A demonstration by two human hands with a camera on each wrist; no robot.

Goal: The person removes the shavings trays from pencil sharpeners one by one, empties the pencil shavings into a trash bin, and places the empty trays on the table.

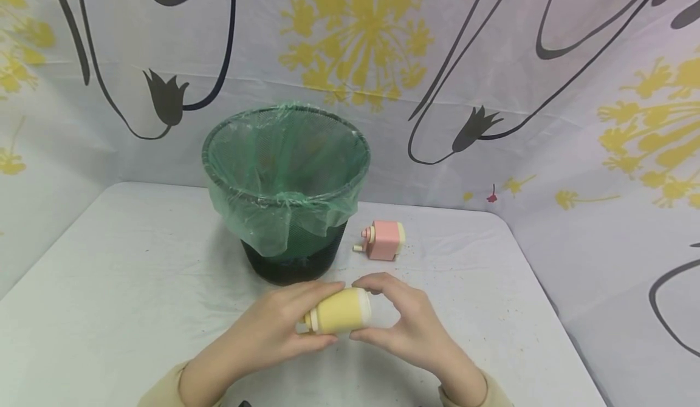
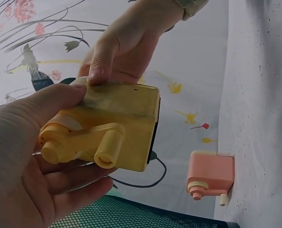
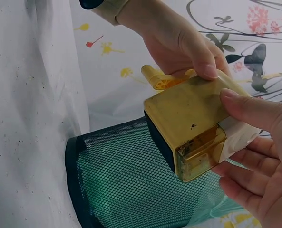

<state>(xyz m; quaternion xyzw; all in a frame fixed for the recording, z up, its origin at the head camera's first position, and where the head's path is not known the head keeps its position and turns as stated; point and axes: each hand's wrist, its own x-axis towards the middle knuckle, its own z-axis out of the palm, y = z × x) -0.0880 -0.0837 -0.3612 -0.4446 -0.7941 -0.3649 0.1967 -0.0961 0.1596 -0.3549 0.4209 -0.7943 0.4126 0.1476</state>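
Note:
A yellow crank pencil sharpener [image 1: 340, 311] is held up in front of the bin, lying sideways between both hands. My left hand [image 1: 273, 328] grips its crank end, thumb on one side and fingers on the other. My right hand [image 1: 407, 322] pinches the pale end between thumb and fingers. The crank handle [image 2: 110, 147] points outward in the left wrist view. In the right wrist view, a see-through shavings drawer [image 3: 202, 154] sits in its body, with dark specks around it. The dark base shows along one edge.
A black mesh bin [image 1: 292, 267] with a green bag [image 1: 262, 225] over its rim stands beyond the hands. Right of it, a pink crank sharpener [image 1: 384, 240] rests on the white-covered table [image 1: 137, 273]. Patterned cloth [image 1: 246, 42] hangs behind and at the sides.

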